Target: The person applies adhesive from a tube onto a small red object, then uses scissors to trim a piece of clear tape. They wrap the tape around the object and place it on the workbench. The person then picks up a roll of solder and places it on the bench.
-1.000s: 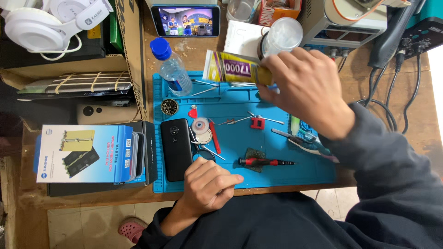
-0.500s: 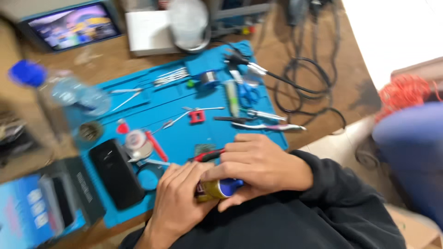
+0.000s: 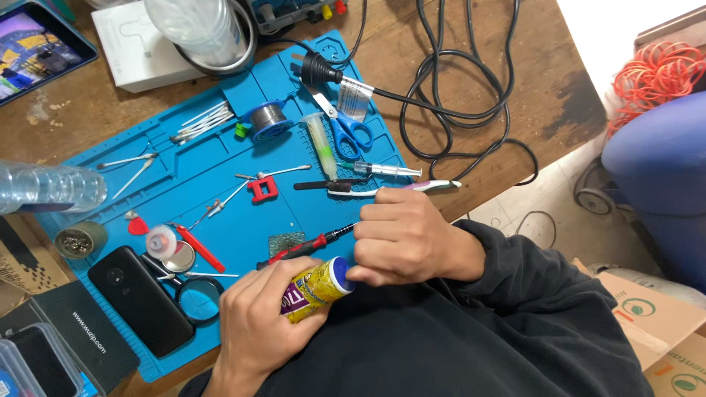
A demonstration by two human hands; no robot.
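Now, at the lower middle of the frame:
Left hand (image 3: 254, 331): fingers closed around the body of a small yellow tube (image 3: 312, 288).
Right hand (image 3: 404, 235): fingers pinched together on the tube's blue cap (image 3: 340, 273).
Tube place: above the dark lap, just below the edge of the blue mat (image 3: 220, 169).
Red-handled screwdriver (image 3: 301, 250): lies on the mat, just above the tube.
Black phone (image 3: 140, 300): lower left, on the mat.

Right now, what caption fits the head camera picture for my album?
Left hand holds a yellow tube while right hand grips its blue cap above a blue work mat.
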